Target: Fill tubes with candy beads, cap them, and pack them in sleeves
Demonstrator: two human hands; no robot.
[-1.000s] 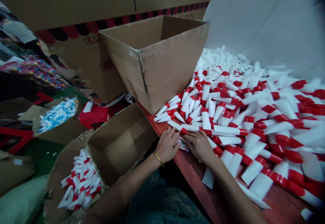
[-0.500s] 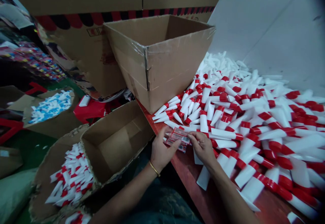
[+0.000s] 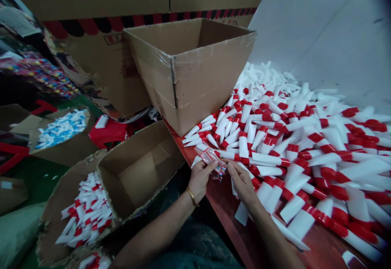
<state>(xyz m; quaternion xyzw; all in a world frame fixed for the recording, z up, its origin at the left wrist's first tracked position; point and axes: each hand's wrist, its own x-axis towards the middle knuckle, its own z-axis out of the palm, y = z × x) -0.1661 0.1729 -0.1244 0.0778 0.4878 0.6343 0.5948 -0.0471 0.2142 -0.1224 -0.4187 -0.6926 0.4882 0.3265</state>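
A few small, shiny printed plastic pieces [image 3: 209,155], red and clear with some blue, are pinched in my left hand [image 3: 200,179], which wears a gold bangle. The thumb lies across them, and I cannot make out whether they are labels or sachets. At their right edge, the fingertips of my right hand [image 3: 242,181] are closed on the lower corner. Both hands are over the near edge of the red table [image 3: 226,216]. Beside and beyond them spreads a large heap of white tubes with red caps [image 3: 269,138].
An open cardboard box [image 3: 210,82] stands on the table's far left corner. Below left is another open carton [image 3: 140,175], beside a torn carton holding red-capped tubes [image 3: 87,212]. Farther left are a red stool [image 3: 108,132] and a box of blue-and-white pieces [image 3: 62,128].
My left hand has shifted slightly right and turned, tilting the printed plastic pieces upright. My right hand has come a little lower, still at their edge.
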